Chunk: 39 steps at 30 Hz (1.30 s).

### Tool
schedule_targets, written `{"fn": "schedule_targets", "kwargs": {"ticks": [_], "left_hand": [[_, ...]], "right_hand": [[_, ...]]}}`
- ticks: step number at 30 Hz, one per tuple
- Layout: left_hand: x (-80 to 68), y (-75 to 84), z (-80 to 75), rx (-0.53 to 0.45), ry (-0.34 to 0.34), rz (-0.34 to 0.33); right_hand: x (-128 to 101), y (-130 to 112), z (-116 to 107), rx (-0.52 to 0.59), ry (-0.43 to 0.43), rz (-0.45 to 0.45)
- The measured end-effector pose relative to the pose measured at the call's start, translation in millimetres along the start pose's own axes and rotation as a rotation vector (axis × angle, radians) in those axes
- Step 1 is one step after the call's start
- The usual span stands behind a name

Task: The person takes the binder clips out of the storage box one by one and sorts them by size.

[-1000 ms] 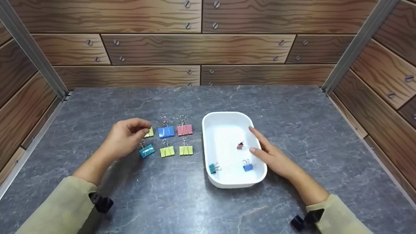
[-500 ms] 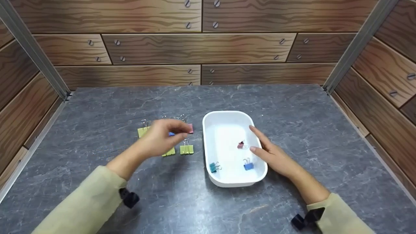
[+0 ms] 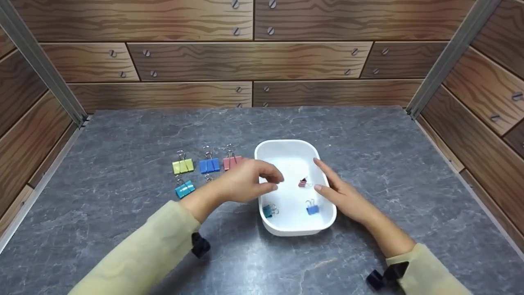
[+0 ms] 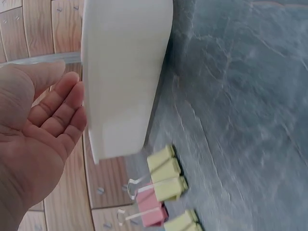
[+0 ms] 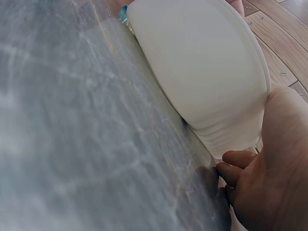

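A white plastic container [image 3: 286,229] stands on the table, holding a small red binder clip [image 3: 303,182], a small blue one [image 3: 312,209] and a small teal one [image 3: 268,210]. My left hand [image 3: 245,180] reaches over its left rim, fingers loosely bent, thumb apart from them; the left wrist view shows nothing between them. My right hand [image 3: 348,200] holds the right side, thumb over the rim and fingers against the outer wall. Left of the container lie larger binder clips: yellow [image 3: 182,166], blue [image 3: 209,165], pink [image 3: 231,162] and teal [image 3: 185,189]. Yellow clips [image 4: 166,171] are partly hidden under my left arm.
The grey marbled table [image 3: 368,135] is bounded by wood-patterned walls [image 3: 245,61] at the back and sides. Metal posts [image 3: 446,57] rise at the back corners.
My left hand has moved right, from beside the left yellow binder clip, across the rows of clips to above the container. My right hand has stayed at the container's side.
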<state>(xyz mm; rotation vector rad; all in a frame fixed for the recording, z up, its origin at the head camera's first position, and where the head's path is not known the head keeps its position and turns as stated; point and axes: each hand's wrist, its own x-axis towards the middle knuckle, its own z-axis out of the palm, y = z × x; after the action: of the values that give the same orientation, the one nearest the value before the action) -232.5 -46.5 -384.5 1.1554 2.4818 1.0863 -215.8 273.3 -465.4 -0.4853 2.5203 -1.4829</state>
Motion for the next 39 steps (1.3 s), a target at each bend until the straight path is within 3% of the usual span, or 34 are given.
{"fn": "schedule_targets", "kwargs": {"ticks": [4, 11, 15, 25, 39], "left_hand": [[7.4, 1.0, 3.4, 0.020, -0.079, 0.007], [13.5, 0.4, 3.9, 0.084, -0.288, 0.008], [15.5, 0.0, 4.5, 0.127, -0.353, -0.001], [19.9, -0.5, 6.4, 0.193, -0.427, -0.032], [21.6, 1.1, 11.9, 0.270, -0.407, -0.019]], "right_hand": [[0, 0, 0, 0.007, -0.003, 0.005], [-1, -1, -1, 0.005, -0.006, 0.000], [-1, 0, -1, 0.011, -0.010, -0.006], [0, -1, -1, -0.004, -0.004, -0.010], [-2, -1, -1, -0.006, -0.005, -0.004]]}}
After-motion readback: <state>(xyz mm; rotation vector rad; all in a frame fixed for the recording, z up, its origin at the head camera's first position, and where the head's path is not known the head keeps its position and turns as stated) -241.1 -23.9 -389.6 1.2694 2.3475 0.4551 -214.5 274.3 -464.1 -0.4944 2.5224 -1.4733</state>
